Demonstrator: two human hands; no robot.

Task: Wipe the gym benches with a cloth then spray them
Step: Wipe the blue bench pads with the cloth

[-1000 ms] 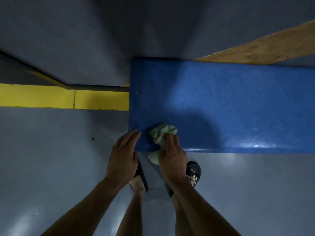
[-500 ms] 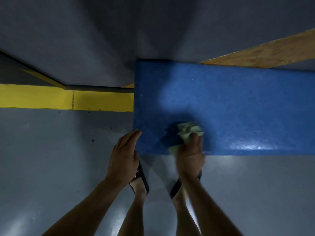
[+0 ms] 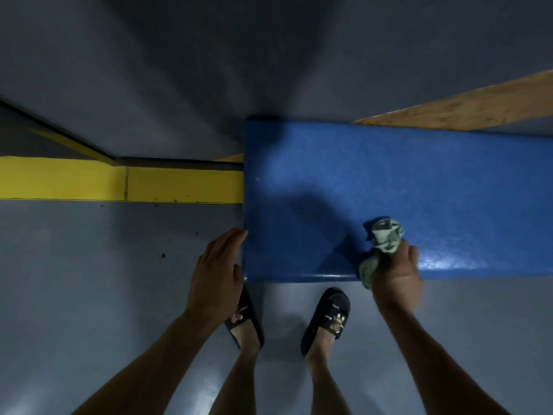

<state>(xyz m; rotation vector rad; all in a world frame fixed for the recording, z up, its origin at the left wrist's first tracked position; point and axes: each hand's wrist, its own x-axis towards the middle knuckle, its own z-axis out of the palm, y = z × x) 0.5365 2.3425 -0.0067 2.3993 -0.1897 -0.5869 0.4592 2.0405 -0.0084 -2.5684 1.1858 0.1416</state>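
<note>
Ideally the right hand (image 3: 395,274), fingers bunched round the green cloth (image 3: 384,239), presses flat along the blue counter (image 3: 434,181) while the left hand (image 3: 217,271), fingers straight, steadies its corner.

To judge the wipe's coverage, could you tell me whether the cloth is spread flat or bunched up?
Bunched up: the crumpled pale green cloth bulges from the right hand.

The bench (image 3: 419,187) stretches from the centre to the right edge, its left end near the middle. The left hand (image 3: 217,271) rests at the bench's near-left corner; the right hand (image 3: 395,274) lies on its near edge, farther right, with the cloth (image 3: 384,238) on the top just beyond it. Two slippers (image 3: 327,319) stand on the floor (image 3: 89,295) before the bench, between the hands. A floor stripe (image 3: 119,183) runs left from the bench's end.
</note>
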